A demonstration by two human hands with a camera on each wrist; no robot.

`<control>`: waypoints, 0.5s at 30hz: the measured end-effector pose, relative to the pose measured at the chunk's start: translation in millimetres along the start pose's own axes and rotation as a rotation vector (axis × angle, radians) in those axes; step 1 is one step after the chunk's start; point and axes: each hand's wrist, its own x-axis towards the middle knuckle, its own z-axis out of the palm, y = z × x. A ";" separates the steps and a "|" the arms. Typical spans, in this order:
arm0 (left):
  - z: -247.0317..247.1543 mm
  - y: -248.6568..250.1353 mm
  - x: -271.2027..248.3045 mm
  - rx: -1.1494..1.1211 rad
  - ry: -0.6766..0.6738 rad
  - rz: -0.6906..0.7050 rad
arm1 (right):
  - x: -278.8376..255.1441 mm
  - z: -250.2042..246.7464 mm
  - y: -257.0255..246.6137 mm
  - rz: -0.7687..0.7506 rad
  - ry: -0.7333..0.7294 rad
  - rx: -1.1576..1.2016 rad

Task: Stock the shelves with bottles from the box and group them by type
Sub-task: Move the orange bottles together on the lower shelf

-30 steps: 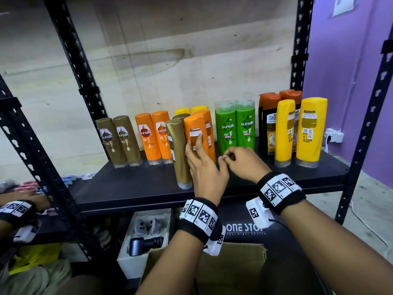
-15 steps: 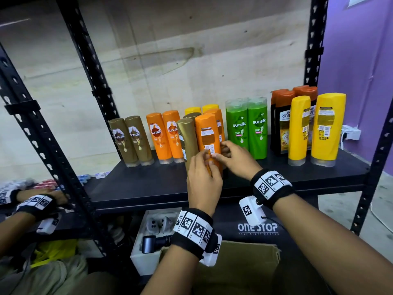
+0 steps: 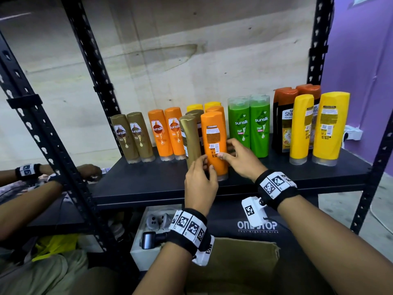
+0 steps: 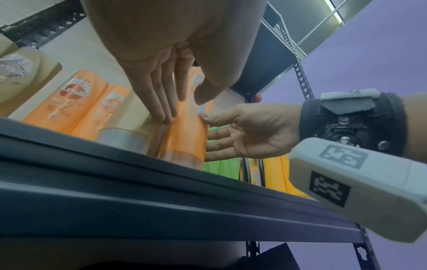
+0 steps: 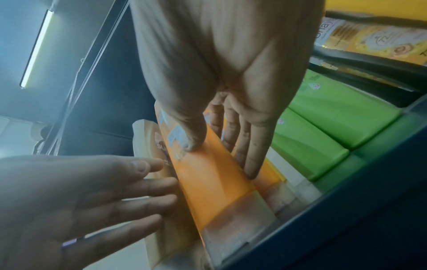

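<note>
An orange bottle [image 3: 213, 143] stands near the front of the black shelf [image 3: 276, 179], back label toward me, right of a gold bottle [image 3: 190, 139]. My left hand [image 3: 205, 165] lays straight fingers [image 4: 164, 117] against the orange bottle's [image 4: 184, 138] lower left edge. My right hand [image 3: 226, 149] holds the orange bottle [image 5: 215, 182], with the thumb [image 5: 191, 144] on its front and the fingers along its right side. Behind stand pairs of gold, orange, green [image 3: 248, 126] and yellow bottles [image 3: 329, 128].
A cardboard box [image 3: 234, 262] sits below my forearms in front of a dark bag [image 3: 257, 225]. A white box [image 3: 140, 250] with devices lies under the shelf. Another person's hands [image 3: 89, 171] work at the left, beyond the rack's upright [image 3: 53, 145].
My left hand slid down from the orange bottle's upper front to its lower left side. My right hand uncurled and took hold of the bottle's right side. The view shifted slightly.
</note>
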 end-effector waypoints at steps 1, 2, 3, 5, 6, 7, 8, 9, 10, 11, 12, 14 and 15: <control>2.8 -0.3 -0.7 -0.009 -0.005 0.002 | -2.2 -2.4 0.6 0.008 -0.014 0.021; 5.8 0.0 -1.5 -0.020 -0.010 0.004 | -4.7 -5.0 1.1 0.015 -0.026 0.038; 8.9 0.4 -1.9 -0.032 -0.016 0.001 | -6.8 -7.4 1.4 0.020 -0.034 0.055; 13.8 1.6 -1.3 -0.061 -0.038 -0.016 | -10.0 -11.2 1.8 0.020 -0.044 0.089; 15.3 2.6 -0.1 -0.082 -0.056 -0.027 | -11.0 -12.4 1.9 0.017 -0.048 0.105; 16.2 3.8 1.8 -0.106 -0.077 -0.040 | -11.7 -13.2 2.3 0.014 -0.052 0.123; 16.4 5.0 4.0 -0.130 -0.096 -0.054 | -11.9 -13.5 2.7 0.012 -0.057 0.145; 16.2 6.0 6.7 -0.145 -0.111 -0.064 | -12.0 -13.6 3.4 0.012 -0.060 0.166; 15.6 7.0 9.5 -0.151 -0.121 -0.068 | -12.2 -13.8 4.3 0.014 -0.064 0.180; 15.1 7.7 12.4 -0.153 -0.130 -0.068 | -12.0 -13.9 5.2 0.016 -0.067 0.187; 14.7 8.3 14.9 -0.157 -0.138 -0.068 | -12.1 -14.2 6.4 0.017 -0.071 0.190; 14.7 8.9 18.1 -0.173 -0.143 -0.080 | -11.8 -14.8 8.8 0.021 -0.076 0.201; 14.8 9.1 18.9 -0.186 -0.142 -0.092 | -11.9 -14.6 9.7 0.023 -0.073 0.212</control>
